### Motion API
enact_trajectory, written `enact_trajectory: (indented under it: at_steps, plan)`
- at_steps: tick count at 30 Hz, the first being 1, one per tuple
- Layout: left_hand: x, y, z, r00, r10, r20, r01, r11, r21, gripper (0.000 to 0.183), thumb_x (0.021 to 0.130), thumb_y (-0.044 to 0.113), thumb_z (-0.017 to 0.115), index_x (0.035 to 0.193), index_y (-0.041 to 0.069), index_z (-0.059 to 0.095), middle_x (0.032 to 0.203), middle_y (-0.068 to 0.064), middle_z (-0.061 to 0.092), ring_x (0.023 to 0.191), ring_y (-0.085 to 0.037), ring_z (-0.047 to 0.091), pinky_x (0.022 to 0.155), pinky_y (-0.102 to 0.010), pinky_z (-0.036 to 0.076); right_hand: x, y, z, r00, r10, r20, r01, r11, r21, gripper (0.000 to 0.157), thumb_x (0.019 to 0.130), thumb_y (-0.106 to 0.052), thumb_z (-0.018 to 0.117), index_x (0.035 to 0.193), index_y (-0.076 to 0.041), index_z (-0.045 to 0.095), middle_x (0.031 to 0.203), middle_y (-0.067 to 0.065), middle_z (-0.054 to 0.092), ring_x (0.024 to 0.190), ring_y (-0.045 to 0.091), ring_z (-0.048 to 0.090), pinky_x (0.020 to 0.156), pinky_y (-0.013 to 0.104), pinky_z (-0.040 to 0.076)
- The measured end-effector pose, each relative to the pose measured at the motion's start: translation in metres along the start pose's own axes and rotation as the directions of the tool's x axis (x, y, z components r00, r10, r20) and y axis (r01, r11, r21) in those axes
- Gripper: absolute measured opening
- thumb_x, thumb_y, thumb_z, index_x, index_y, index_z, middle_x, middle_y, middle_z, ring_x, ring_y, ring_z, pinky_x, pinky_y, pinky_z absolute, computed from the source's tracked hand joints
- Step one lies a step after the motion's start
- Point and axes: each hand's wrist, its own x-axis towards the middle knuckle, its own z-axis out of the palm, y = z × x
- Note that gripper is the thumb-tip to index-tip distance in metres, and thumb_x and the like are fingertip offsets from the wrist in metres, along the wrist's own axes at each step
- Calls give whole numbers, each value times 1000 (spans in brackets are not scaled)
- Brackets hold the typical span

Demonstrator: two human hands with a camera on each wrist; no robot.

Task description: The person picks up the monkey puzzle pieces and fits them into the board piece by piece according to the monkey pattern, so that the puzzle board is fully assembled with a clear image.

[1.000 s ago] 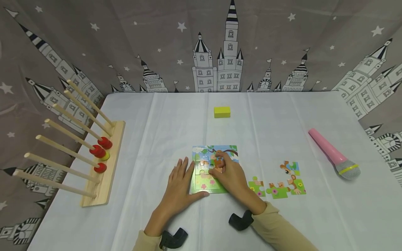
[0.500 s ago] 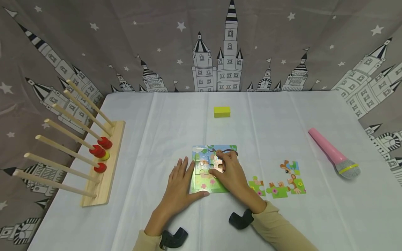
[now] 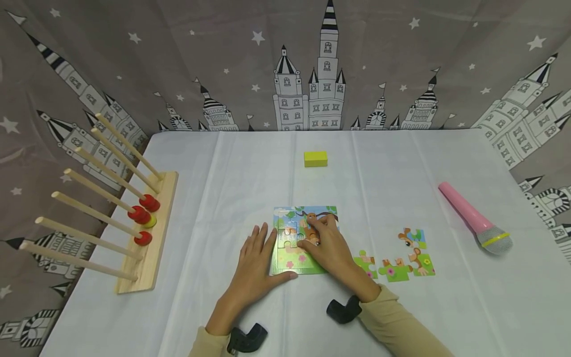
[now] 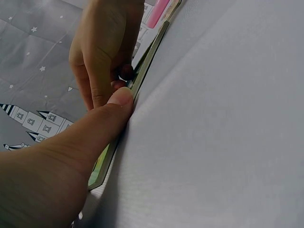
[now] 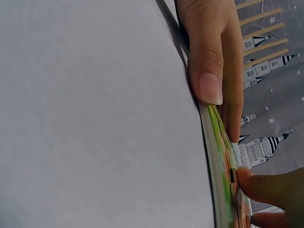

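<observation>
A square jigsaw puzzle board [image 3: 290,267] with a green and blue picture lies in the middle of the table. My left hand [image 3: 252,263] rests along its left side, fingers straight, with the thumb at the front edge; the left wrist view shows that thumb [image 4: 121,97] against the board's rim. Over the board's right half, my right hand [image 3: 329,248] pinches a brown puzzle piece [image 3: 305,230] between thumb and fingers, partly hidden by them. Loose puzzle pieces lie to the right: a green one [image 3: 371,270], a flowered one [image 3: 396,272], and a joined pair at their right edge [image 3: 424,265].
A wooden peg abacus [image 3: 165,218] with several red and yellow rings stands at the left. Behind the puzzle sits a yellow block [image 3: 315,159]. A pink toy microphone [image 3: 466,210] lies at the right, and a castle-print curtain [image 3: 241,64] hangs behind the white table.
The piece in my right fingers has shifted slightly in tilt: it shone pale half a second ago and shows brown now. The left hand stays where it was.
</observation>
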Motion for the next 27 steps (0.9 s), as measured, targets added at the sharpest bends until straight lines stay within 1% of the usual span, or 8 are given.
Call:
enact_trajectory:
  at_steps: [8, 14, 19, 27]
  plan:
    - [0, 1, 0, 1000, 6, -6, -6, 1000, -8, 101, 69, 62, 64, 143, 7, 25, 152, -15, 13, 142, -30, 3, 112, -50, 10, -1, 1, -1, 1000, -22, 11, 22, 999, -24, 62, 72, -30, 75, 123, -2, 56, 106, 14, 45, 65, 14, 45, 54, 22, 39]
    - [0, 1, 1, 1000, 10, -13, -10, 1000, 6, 101, 69, 62, 64, 143, 7, 25, 152, -15, 14, 142, -30, 4, 112, -49, 11, -4, 0, 0, 999, -38, -1, 37, 996, -82, 60, 72, -32, 75, 120, -1, 58, 103, 13, 45, 60, 12, 42, 49, 20, 36]
    - [0, 0, 1, 1000, 8, -17, -8, 1000, 0, 101, 69, 62, 64, 144, 7, 24, 152, -15, 14, 142, -30, 4, 112, -49, 11, -5, -1, 1, 998, -62, -21, 59, 991, -116, 58, 71, -33, 75, 118, -1, 60, 102, 12, 47, 62, 11, 44, 51, 20, 38]
    - [0, 0, 1, 1000, 8, -16, -8, 1000, -4, 101, 69, 63, 64, 144, 7, 24, 152, -15, 13, 142, -30, 4, 113, -49, 10, -5, 1, 4, 995, -92, -28, 87, 985, -150, 55, 74, -33, 73, 117, 1, 60, 100, 13, 47, 63, 11, 43, 52, 21, 38]
